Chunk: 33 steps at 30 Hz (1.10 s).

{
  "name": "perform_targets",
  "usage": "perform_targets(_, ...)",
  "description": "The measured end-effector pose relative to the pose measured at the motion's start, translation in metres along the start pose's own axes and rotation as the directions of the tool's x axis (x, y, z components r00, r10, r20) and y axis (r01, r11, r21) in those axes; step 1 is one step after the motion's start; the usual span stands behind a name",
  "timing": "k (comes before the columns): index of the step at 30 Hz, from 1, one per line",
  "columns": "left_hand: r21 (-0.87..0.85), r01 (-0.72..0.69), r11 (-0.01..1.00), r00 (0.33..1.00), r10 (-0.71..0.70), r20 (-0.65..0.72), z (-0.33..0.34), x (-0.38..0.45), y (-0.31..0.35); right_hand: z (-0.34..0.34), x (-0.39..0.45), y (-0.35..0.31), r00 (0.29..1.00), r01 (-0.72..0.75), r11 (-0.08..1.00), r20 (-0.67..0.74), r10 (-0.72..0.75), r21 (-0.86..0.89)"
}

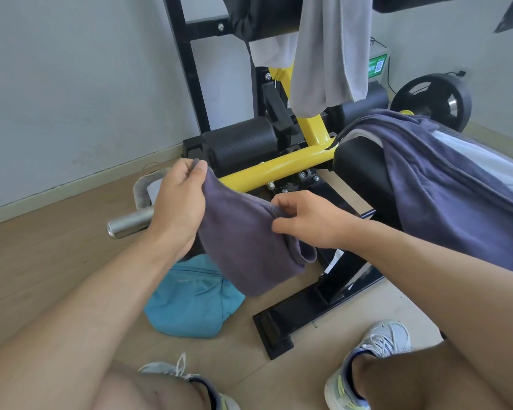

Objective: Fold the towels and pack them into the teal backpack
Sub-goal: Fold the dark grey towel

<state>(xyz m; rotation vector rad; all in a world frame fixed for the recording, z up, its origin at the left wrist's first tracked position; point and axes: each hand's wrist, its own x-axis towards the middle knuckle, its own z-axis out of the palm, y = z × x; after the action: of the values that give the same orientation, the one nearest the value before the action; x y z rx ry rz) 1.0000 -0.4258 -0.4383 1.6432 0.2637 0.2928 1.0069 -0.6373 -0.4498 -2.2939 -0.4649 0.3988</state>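
Towel in hand: you hold a small dark purple towel (243, 241) in the air between your hands, hanging in a loose fold just above the teal backpack (190, 303).
Left hand (178, 202): thumb and fingers pinch the towel's upper corner.
Right hand (305, 220): curled fingers pinch the towel's opposite edge.
Backpack: it lies slumped on the wooden floor (42, 247), beside the black base of the gym machine (308, 309).
Other towels: a large purple towel (444, 184) drapes over the bench pad on your right; a grey towel (329, 51) hangs from the machine's upper roller.
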Motion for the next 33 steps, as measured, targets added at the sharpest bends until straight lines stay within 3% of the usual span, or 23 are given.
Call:
perform_targets(3,0.174,-0.008,0.985,0.988,-0.018,0.152,0.000,-0.002,-0.002,0.000,-0.001,0.000,0.999,0.013,0.990,0.036,-0.018,0.142)
perform_targets(7,0.440,-0.100,0.893,0.883,-0.124,0.453,-0.001,-0.013,0.003,-0.001,-0.003,-0.002,0.995,0.042,0.971,0.083,-0.063,0.236)
perform_targets(10,0.570,-0.236,0.787,0.843,-0.127,0.523,0.000,-0.017,0.006,-0.004,-0.005,-0.003,0.992,0.007,0.946,0.115,-0.047,0.325)
perform_targets(14,0.558,-0.328,0.762,0.807,-0.082,0.585,0.000,-0.016,0.005,-0.009,-0.007,0.001,0.988,-0.026,0.954,0.150,-0.019,0.297)
perform_targets(19,0.528,-0.302,0.794,0.870,0.003,0.494,0.001,-0.016,0.002,-0.013,-0.009,0.011,0.979,-0.014,0.989,0.201,-0.016,0.145)
perform_targets(25,0.399,-0.129,0.908,0.955,0.005,0.298,-0.003,-0.004,-0.004,-0.021,-0.005,0.030,0.995,-0.041,0.991,0.100,0.029,0.126)
perform_targets(30,0.369,-0.044,0.929,0.980,-0.032,0.198,-0.007,0.004,-0.012,-0.030,-0.005,0.037,0.993,0.064,0.972,-0.112,-0.039,0.225)
perform_targets(33,0.344,-0.005,0.939,0.982,-0.060,0.180,-0.010,0.009,-0.017,-0.032,-0.006,0.039,0.966,0.151,0.974,-0.232,-0.110,0.169)
